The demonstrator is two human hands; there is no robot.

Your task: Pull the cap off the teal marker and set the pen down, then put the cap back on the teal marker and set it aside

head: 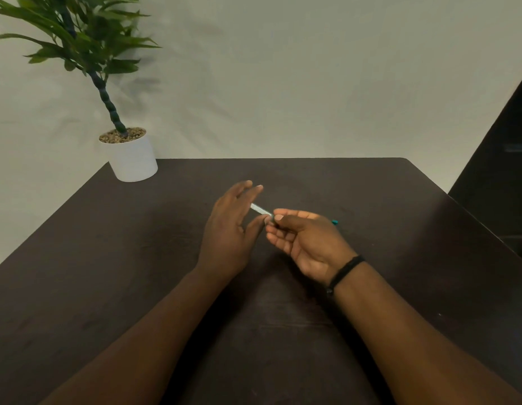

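Note:
My right hand (305, 239) is palm-up over the middle of the dark table (137, 273) and pinches a thin silver-grey pen (261, 210) between thumb and fingertips. The pen's pale end points left toward my left hand; a small teal tip (334, 222) shows beyond my right hand's far side. My left hand (232, 229) hovers just left of the pen with fingers straight and spread, its thumb close to my right fingertips. It holds nothing. A black cord bracelet (343, 273) circles my right wrist.
A white pot (134, 160) with a green leafy plant (78, 33) stands at the table's far left corner against a pale wall. A dark piece of furniture (499, 159) rises along the right side.

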